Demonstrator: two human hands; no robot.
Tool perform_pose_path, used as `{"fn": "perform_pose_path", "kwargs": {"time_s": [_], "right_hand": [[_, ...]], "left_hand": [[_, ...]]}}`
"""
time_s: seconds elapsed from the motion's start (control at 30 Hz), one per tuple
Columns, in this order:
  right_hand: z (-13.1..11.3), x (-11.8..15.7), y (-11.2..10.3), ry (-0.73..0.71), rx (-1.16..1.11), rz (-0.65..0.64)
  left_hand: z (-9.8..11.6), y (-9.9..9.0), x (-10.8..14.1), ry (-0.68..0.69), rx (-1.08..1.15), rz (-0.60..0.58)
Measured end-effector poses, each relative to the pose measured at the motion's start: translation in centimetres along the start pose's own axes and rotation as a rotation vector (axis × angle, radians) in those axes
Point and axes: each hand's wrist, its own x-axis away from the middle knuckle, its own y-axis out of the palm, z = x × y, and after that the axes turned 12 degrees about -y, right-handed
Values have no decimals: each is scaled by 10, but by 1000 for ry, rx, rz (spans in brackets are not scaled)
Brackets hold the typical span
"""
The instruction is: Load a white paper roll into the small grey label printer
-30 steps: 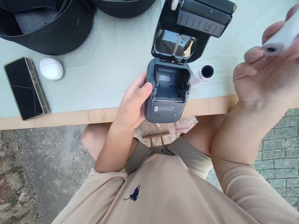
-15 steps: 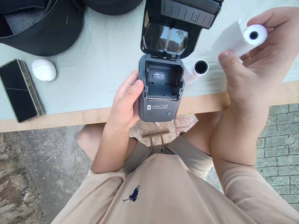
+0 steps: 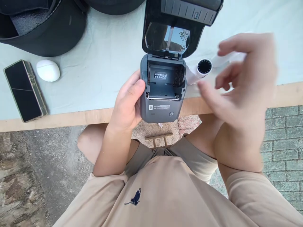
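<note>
My left hand grips the side of a dark grey portable label printer, thumb on its rim. The printer's black lid stands raised, and no roll sits in its bay. Beside the printer on the right lies a white paper roll, its dark core facing me. My right hand, blurred by motion, is just right of this roll with fingers spread and nothing in them. Behind its fingers lies another white roll, mostly hidden.
A phone and a white rounded case lie at the left of the cloth-covered table. Black bags stand at the back left. The table's wooden front edge runs close before my knees.
My right hand has let go of the white paper roll, which now lies on the table, and has moved left and down toward the printer. My left hand still holds the printer.
</note>
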Motion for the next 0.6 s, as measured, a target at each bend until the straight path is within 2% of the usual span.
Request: {"fn": "perform_pose_path", "kwargs": {"time_s": [0.07, 0.17, 0.23, 0.3, 0.37, 0.43, 0.5, 0.53, 0.6], "right_hand": [[1, 0, 7, -64, 127, -83], [2, 1, 16, -124, 138, -30], [-2, 2, 19, -115, -20, 93], [-6, 2, 19, -29, -261, 271], [-8, -1, 18, 68, -562, 350], [-7, -5, 16, 175, -883, 271], [-8, -9, 15, 295, -1075, 151], [-11, -10, 15, 327, -1084, 137], [-21, -9, 15, 302, -966, 188]], "left_hand": [[3, 3, 3, -46, -16, 35], [7, 6, 6, -97, -12, 66], [6, 6, 6, -114, 5, 49], [3, 4, 5, -79, 19, 9], [1, 2, 4, -47, 26, -16], [1, 3, 4, -62, 19, 1], [3, 4, 5, -94, 8, 30], [4, 5, 6, -98, 4, 32], [6, 6, 6, -102, 5, 11]]}}
